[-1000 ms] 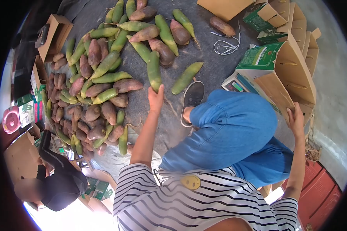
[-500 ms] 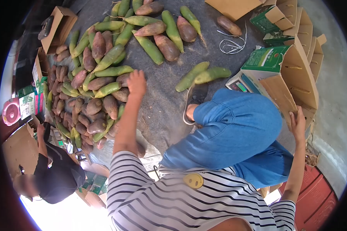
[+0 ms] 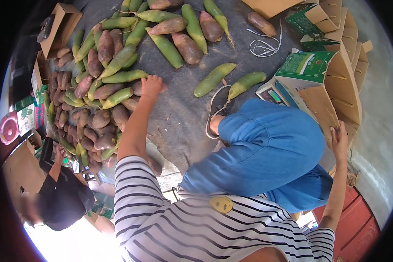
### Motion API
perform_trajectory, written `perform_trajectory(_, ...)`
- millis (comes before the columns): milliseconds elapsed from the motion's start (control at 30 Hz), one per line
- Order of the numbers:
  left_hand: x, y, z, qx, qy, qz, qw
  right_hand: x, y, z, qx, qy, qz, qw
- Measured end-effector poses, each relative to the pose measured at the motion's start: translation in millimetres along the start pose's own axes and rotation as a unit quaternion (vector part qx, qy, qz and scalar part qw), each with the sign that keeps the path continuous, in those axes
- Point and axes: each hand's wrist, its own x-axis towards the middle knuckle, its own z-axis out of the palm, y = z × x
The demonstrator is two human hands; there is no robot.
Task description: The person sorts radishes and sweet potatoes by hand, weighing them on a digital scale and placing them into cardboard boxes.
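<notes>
- Moved since the earlier frames: the green radish (image 3: 247, 84) once in the left hand (image 3: 152, 86) lies near the shoe (image 3: 219, 99), just beside a second green radish (image 3: 215, 80); that hand is now back at the heap (image 3: 101, 89), so the green one is set apart and the hand is free of it.
- Left hand: at the heap's three o'clock edge, fingers curled narrowly over a reddish radish (image 3: 137, 89); whether it grips firmly, I cannot tell.
- Reddish radish: partly hidden by the fingers; its long axis seems to run nine to three o'clock, the pinkish end towards three.
- Green radishes: on the dark ground sheet (image 3: 177, 126); both long axes run roughly eight to two o'clock; the nearer one's thin root trails towards seven.
- Right hand (image 3: 340, 137): at four o'clock, fingers closed on the edge of the open cardboard box (image 3: 343, 87); a digital scale (image 3: 270, 93) sits just beside the box.
</notes>
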Motion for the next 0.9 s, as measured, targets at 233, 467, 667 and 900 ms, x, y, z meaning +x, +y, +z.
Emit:
perform_trajectory(233, -21.0, 84.6, -118.3, -0.411, 0.263, -0.028, 0.872, -2.8, -9.0, -1.8, -0.053, 0.004, -0.017, 0.998)
perform_trajectory(467, -48.0, -60.8, -21.0, 0.03, -0.017, -0.242, 0.97, -2.3, -8.1, -3.5, -0.064, 0.006, -0.033, 0.997)
perform_trajectory(667, -80.2, -123.8, 31.8, 0.078, -0.058, -0.308, 0.946, -2.4, -17.9, -5.7, -0.042, -0.003, -0.013, 0.999)
perform_trajectory(900, -100.1, -34.9, -12.5, -0.311, -0.067, -0.276, 0.907, -0.6, -14.9, -5.7, -0.061, -0.005, -0.008, 0.998)
